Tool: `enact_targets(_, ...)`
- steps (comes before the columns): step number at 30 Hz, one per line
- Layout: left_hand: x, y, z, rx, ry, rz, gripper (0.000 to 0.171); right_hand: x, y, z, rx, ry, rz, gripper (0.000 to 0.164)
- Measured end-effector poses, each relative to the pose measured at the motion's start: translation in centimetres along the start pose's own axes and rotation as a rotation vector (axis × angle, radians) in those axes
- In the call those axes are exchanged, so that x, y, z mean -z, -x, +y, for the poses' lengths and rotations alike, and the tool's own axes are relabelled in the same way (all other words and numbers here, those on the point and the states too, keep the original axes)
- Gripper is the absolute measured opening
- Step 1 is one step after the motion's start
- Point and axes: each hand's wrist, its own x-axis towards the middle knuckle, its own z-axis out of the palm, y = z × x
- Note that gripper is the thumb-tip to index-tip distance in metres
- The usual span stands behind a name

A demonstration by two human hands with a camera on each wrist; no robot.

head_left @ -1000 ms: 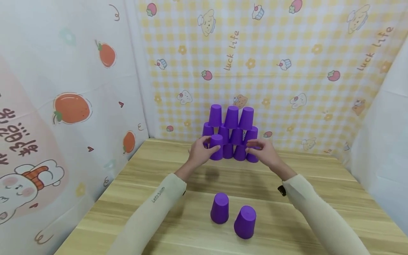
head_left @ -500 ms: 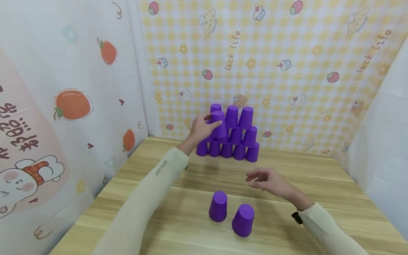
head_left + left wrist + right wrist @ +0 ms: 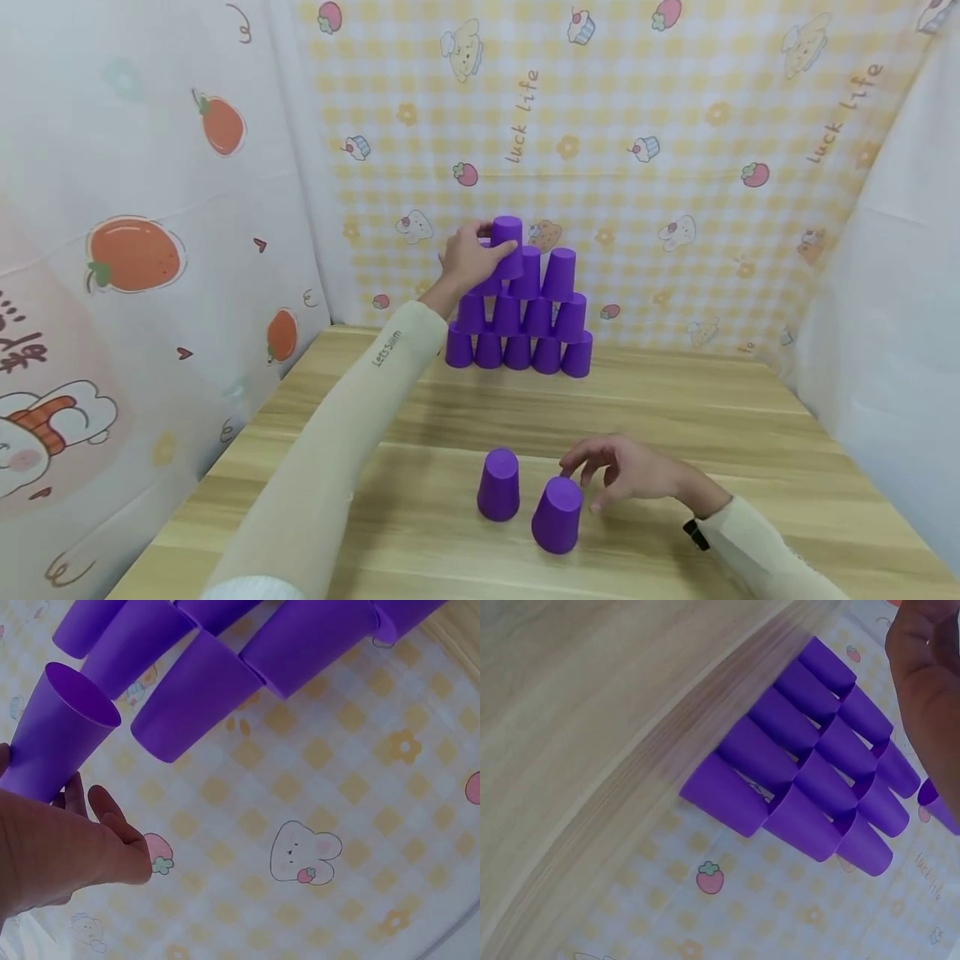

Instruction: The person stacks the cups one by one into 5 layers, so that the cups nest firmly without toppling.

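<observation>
My left hand (image 3: pixel 467 260) grips an upside-down purple cup (image 3: pixel 508 243) between thumb and fingers, above the stack's left side. Its open mouth faces the top row in the left wrist view, with a gap between the held cup (image 3: pixel 51 739) and the stacked cups (image 3: pixel 196 694). The stack (image 3: pixel 517 315) is a pyramid of inverted purple cups in three tiers, three cups in the top one. Nearer me, my right hand (image 3: pixel 637 471) has loosely bent fingers right beside an inverted purple cup (image 3: pixel 556 518). Another inverted cup (image 3: pixel 498 487) stands to that one's left.
The wooden table (image 3: pixel 420 400) carries everything. A yellow checked cloth (image 3: pixel 675 250) hangs close behind the pyramid. White cloths stand at the left (image 3: pixel 172 183) and the right (image 3: pixel 885 275).
The left hand has lifted its cup from in front of the pyramid to above the top tier. My right hand has drawn back from the pyramid to the nearer cups. The view has shifted slightly.
</observation>
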Motion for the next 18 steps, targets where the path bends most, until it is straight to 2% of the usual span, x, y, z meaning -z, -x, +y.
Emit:
enact_targets(6,-0.1,-1.6,0.6,0.040,0.029,-0.007,0.054,-0.8,0.2,0.2,-0.015,0.062,0.026,0.053)
enact_targets(11,-0.2,-2.7,1.2,0.051,0.009,-0.020,0.057,-1.1,0.2,0.1,-0.004,0.071,0.045,0.053)
enact_targets(18,-1.0,-3.8,0.8,0.090,-0.021,-0.029,0.057,-1.5,-0.2,0.1,-0.001,0.047,0.045,0.051)
